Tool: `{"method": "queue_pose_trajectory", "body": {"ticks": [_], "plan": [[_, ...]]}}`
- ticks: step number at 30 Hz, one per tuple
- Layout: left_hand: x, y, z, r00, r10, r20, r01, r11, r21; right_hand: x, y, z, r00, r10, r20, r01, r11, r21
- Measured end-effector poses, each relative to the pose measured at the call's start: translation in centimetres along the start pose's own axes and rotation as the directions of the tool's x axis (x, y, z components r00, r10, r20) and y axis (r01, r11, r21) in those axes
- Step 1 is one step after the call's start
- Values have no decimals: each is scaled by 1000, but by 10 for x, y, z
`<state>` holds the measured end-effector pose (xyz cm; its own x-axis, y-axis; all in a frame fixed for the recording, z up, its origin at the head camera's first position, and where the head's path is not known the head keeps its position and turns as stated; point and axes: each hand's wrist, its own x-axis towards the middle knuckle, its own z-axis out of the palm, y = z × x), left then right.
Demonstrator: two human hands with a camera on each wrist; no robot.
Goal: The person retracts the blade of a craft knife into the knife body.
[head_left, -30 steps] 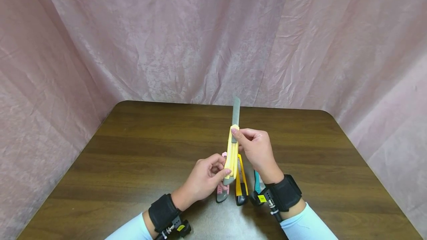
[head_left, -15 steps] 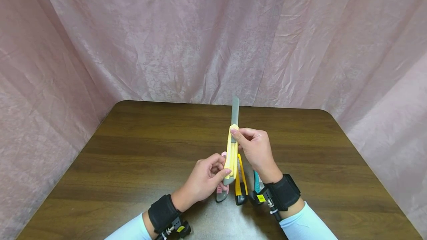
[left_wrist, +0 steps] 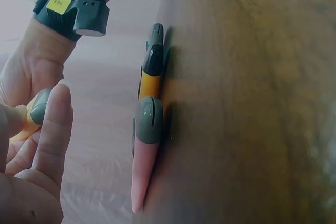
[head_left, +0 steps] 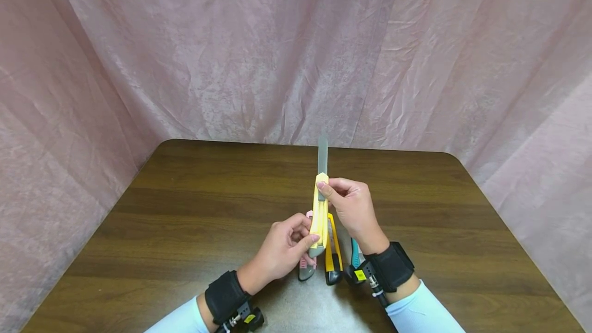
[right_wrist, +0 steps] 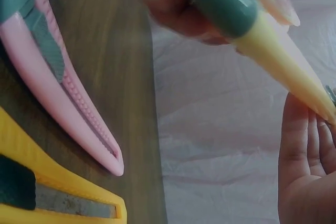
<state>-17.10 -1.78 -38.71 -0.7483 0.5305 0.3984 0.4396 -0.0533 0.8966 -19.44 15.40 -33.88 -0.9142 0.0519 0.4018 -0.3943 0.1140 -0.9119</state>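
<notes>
A pale yellow utility knife [head_left: 320,215] with a grey end cap is held above the table, its long blade [head_left: 322,158] sticking out away from me. My left hand [head_left: 279,251] pinches the knife's lower end near the cap, thumb on top. Near the blade end, my right hand [head_left: 357,209] grips the body, with the thumb on the grey slider. The right wrist view shows the grey cap [right_wrist: 231,9] between the left fingers. Below lie a pink utility knife [head_left: 307,273], an orange-yellow one [head_left: 334,261] and a teal one [head_left: 355,253], partly hidden by the right wrist.
The brown wooden table [head_left: 194,209] spreads out around the hands. A pink curtain [head_left: 259,55] hangs behind its far edge and along both sides. Black camera straps sit on both wrists.
The knife's blade end and my right hand have shifted slightly to the left. The blade tip looks blurred now. My left hand has hardly moved, and the knives on the table stay put.
</notes>
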Motion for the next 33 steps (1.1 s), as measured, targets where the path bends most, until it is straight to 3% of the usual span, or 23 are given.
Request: {"method": "queue_pose_trajectory", "body": {"ticks": [10, 13, 18, 23, 26, 33], "plan": [[0, 1, -3, 1000, 20, 3, -20, 1000, -5, -1, -1, 2, 997, 83, 3, -83, 996, 9], [0, 3, -3, 1000, 30, 2, -30, 1000, 1, 1, 10, 2, 994, 105, -1, -105, 994, 27], [0, 4, -3, 1000, 5, 6, -5, 1000, 0, 4, 29, 0, 997, 71, -11, -71, 997, 14], [-1, 5, -3, 1000, 13, 10, -13, 1000, -4, 3, 33, -1, 1000, 0, -4, 0, 999, -36], [-1, 5, -3, 1000, 26, 12, -26, 1000, 0, 2, 29, 0, 1000, -4, -7, 4, 999, -40], [0, -29, -6, 999, 42, -10, -42, 999, -2, 2, 26, 3, 996, 87, -12, -88, 994, -65]]}}
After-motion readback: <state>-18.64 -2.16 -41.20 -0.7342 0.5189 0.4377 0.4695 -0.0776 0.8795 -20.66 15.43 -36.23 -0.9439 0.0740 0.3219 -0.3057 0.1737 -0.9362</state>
